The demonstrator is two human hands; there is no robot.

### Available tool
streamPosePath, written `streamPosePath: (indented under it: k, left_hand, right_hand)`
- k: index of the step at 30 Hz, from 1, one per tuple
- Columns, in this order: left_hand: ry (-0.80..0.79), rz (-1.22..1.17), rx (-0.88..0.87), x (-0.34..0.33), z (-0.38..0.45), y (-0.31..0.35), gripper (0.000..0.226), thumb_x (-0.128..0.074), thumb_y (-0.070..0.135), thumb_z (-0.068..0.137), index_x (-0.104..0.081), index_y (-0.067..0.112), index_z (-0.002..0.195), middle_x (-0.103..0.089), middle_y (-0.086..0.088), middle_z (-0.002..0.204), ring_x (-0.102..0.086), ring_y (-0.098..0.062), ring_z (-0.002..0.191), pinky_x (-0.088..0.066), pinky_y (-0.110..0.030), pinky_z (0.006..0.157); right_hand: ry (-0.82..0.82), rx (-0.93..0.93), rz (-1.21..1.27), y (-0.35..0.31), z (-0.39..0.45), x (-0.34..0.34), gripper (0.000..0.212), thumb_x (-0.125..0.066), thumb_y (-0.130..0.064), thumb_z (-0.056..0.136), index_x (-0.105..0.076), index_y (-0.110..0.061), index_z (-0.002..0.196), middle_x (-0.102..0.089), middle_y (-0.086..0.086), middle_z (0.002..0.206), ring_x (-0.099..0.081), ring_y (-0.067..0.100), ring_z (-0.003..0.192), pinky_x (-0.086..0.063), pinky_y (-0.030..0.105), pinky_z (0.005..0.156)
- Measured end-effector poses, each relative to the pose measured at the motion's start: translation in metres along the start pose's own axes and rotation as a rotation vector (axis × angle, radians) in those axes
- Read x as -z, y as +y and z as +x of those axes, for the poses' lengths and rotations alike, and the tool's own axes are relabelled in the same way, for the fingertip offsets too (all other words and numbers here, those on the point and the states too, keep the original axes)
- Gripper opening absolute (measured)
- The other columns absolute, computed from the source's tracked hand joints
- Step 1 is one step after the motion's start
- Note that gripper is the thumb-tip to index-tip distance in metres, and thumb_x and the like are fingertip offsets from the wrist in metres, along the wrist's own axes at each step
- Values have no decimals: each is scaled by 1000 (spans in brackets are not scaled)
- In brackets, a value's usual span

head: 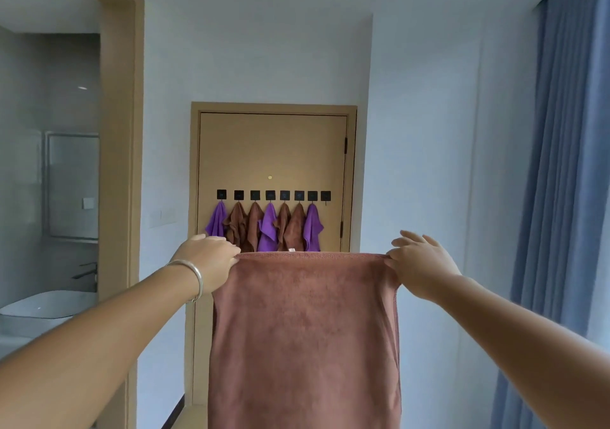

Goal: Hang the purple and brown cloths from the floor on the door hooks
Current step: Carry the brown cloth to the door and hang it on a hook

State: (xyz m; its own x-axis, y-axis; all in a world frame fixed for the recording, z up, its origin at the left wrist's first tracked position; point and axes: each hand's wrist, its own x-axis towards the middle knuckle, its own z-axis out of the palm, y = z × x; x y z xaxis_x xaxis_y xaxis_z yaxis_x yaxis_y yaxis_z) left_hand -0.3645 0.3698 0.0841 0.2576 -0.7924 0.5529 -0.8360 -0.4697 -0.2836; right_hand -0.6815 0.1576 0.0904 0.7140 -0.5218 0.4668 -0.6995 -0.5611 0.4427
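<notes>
Brown cloths [296, 227] — four hung, one held

The spread brown cloth [305, 336] blocks the door's [274, 151] lower half; 1 rightmost hook [325, 196] hangs bare.

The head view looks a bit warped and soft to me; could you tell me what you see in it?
Head view: wide-angle bend bows the door frame and curtain inward; soft, even light with no hard shadows; the held brown cloth looks slightly soft, and the hooks are too small for detail.
</notes>
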Motion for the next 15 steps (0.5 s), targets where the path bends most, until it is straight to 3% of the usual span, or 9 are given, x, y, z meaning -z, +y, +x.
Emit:
streamPosePath:
  k: [7,11,15]
  left_hand:
    - [4,-28,-35,-70,77,-35,27,-29,29,100,-50,31,84,-50,13,87,-48,-10,88,-29,-24,77]
    - [-42,-33,-61,-117,116,-43,29,-30,29,101,-58,30,94,-58,12,96,-51,-10,99,-35,-26,88]
    - [-61,-28,-74,-165,162,-48,29,-30,29,100,-59,30,94,-58,13,95,-51,-10,99,-34,-26,88]
  right_hand:
    - [14,-43,93,-20,88,-55,33,-37,-31,102,-57,-35,127,-48,-9,139,-22,19,143,-28,34,111]
    - [3,-34,82,-23,133,-92,32,-38,-29,101,-58,-37,124,-49,-10,137,-22,19,143,-28,34,110]
    - [-4,-33,113,-22,186,-133,35,-33,-32,102,-55,-38,129,-43,-10,143,-17,18,145,-24,35,113]
